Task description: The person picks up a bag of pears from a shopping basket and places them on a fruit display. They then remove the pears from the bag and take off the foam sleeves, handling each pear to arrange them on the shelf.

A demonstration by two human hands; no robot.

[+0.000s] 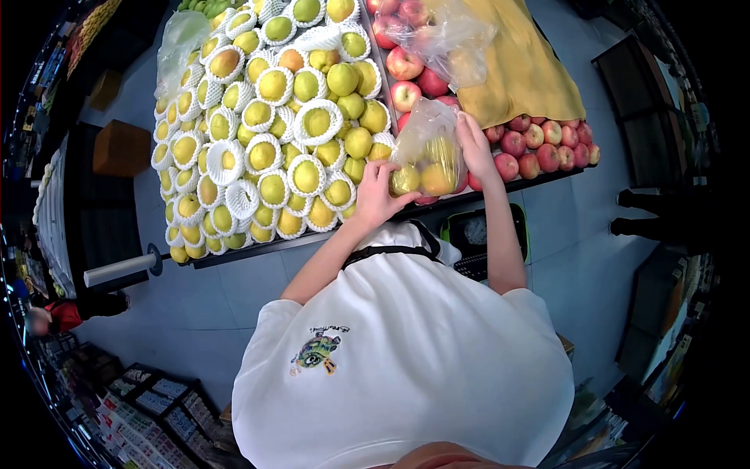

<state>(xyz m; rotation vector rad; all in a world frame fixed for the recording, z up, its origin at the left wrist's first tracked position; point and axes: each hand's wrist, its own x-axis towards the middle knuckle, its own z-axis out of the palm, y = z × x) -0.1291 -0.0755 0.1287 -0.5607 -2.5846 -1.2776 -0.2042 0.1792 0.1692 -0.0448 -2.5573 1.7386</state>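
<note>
A clear plastic bag (428,141) with a few yellow-green fruits, which look like pears (436,178), sits at the front edge of the display, between my two hands. My left hand (380,191) is at its lower left side, the fingers bent against the plastic and the thumb pointing along the bottom. Along the bag's right side lies my right hand (475,148), its fingers fairly straight and holding the plastic from that side; its thumb is hidden. Left of the bag, yellow-green pears (273,84) lie in white foam nets. Red apples (405,64) are just behind it.
A yellow cloth (523,70) covers part of the apples, with another plastic bag (449,43) beside it. A black basket with a green rim (522,227) is below the display's edge. A white roll (121,270) sticks out at left. Other people stand at both sides.
</note>
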